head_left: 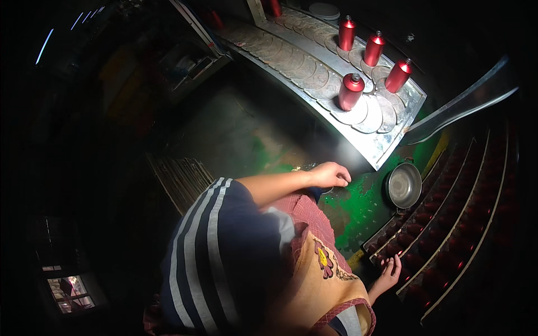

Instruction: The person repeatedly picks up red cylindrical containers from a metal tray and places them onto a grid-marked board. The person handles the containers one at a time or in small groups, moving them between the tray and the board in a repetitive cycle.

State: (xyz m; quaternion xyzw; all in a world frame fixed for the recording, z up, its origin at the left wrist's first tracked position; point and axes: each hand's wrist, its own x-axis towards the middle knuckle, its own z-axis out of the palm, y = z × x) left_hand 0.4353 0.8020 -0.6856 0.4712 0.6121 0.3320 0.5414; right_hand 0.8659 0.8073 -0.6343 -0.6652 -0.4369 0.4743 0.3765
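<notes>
My left hand (332, 175) hangs in front of my body with its fingers loosely bent and slightly apart; I see nothing in it. My right hand (387, 273) reaches out to the lower right, fingers apart, beside the nearest row of dark red bottles (415, 229). Its fingertips are close to the bottles; whether they touch one I cannot tell. On the lit metal conveyor (367, 147) of overlapping round plates stand several shiny red metal bottles, among them a front one (351, 92) and a right-hand one (398, 76), all upright with narrow necks.
A round metal bowl (404, 186) stands between the conveyor's end and the bottle rows. Light strips (477, 191) divide these rows. A curved clear sheet (468, 106) juts from the conveyor's right end. Slatted boards (178, 178) lie at left on the floor, which has green patches.
</notes>
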